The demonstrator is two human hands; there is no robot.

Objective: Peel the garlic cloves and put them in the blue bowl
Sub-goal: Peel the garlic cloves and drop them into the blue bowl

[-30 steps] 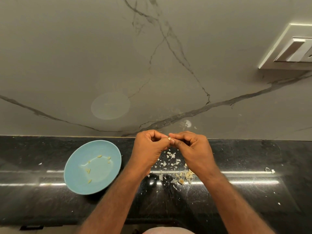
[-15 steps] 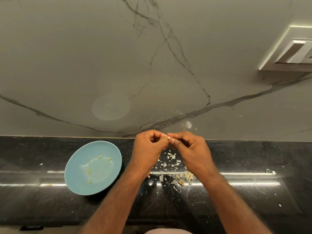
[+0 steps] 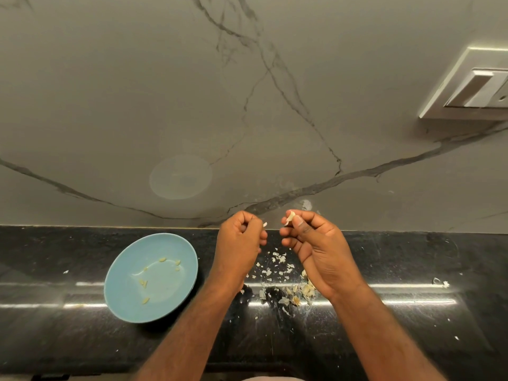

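Head view: one garlic clove [image 3: 290,217], pinched between thumb and forefinger of our right hand [image 3: 316,246], raised above the counter [image 3: 412,257]. We judge it light, firm, slick once bared, its skin papery; best held by its ends. Our left hand [image 3: 240,243], fingers curled, pinches a scrap of skin [image 3: 265,224], just beside the right. Blue bowl [image 3: 165,243], left of both hands, holds several peeled cloves [image 3: 162,259]. Loose skins [image 3: 277,266] lie beneath.

Upright blue bowl [image 3: 165,243], few peeled cloves [image 3: 162,259] inside; pale garlic clove [image 3: 290,217] at its 2 o'clock, pinched in right fingers [image 3: 310,217].
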